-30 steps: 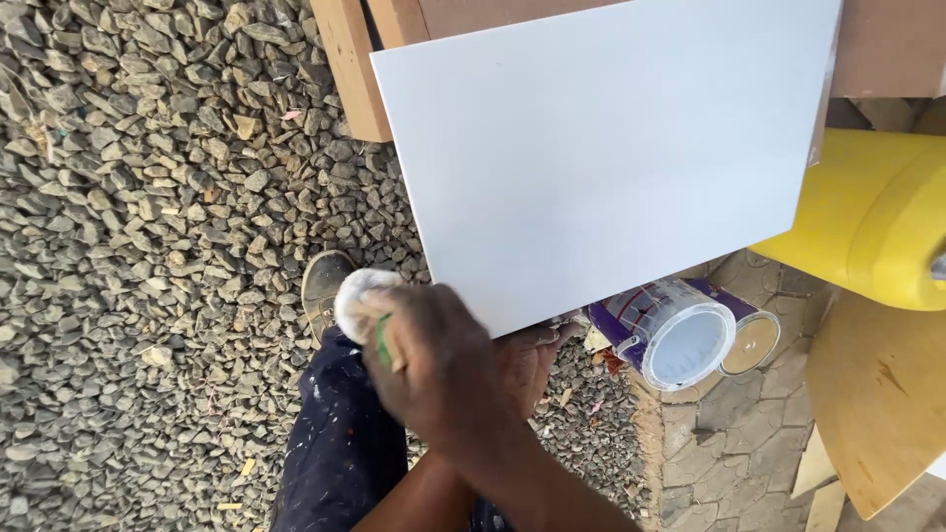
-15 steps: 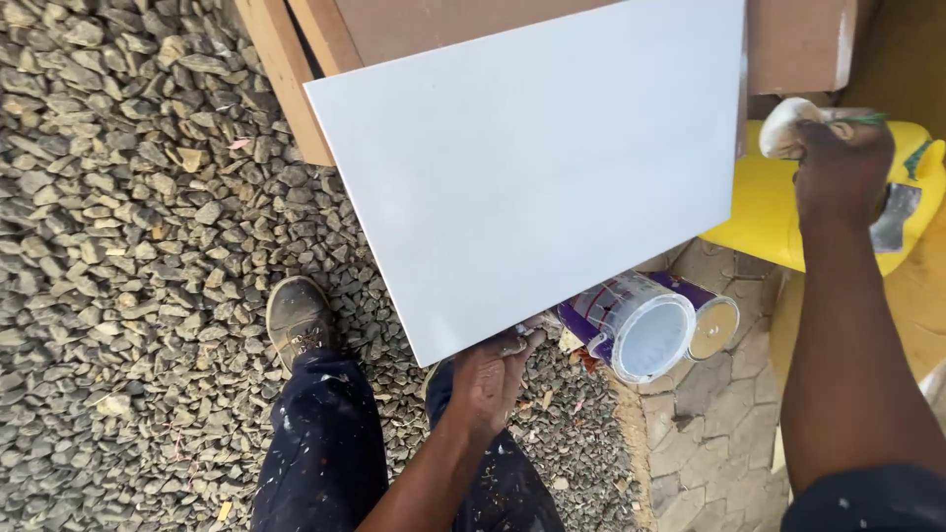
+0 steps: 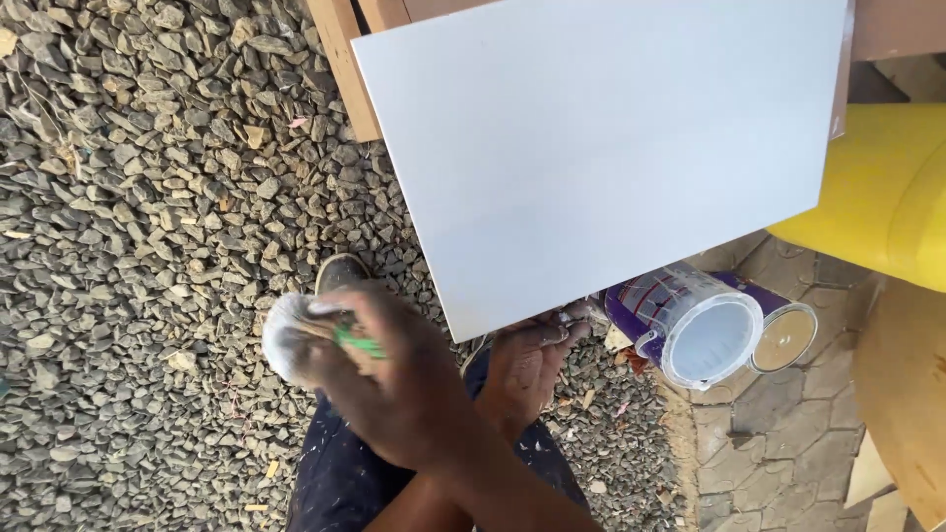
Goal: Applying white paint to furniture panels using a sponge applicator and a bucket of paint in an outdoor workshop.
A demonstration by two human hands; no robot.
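We see a smooth, evenly white, matte rectangular board [image 3: 601, 158] tilted over the gravel [image 3: 148, 197]. The left hand [image 3: 527, 360] grips its lower edge from beneath. The right hand [image 3: 394, 379] is closed around a green-handled tool [image 3: 357, 343] with a whitish wad [image 3: 286, 335] at its head, left of the board.

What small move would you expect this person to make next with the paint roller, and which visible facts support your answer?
Probably bringing the paint roller up onto the white board. The right hand holds the roller by its green handle just off the board's lower corner, not touching it, while the left hand steadies the board's bottom edge. The clear measuring jug lies away to the right.
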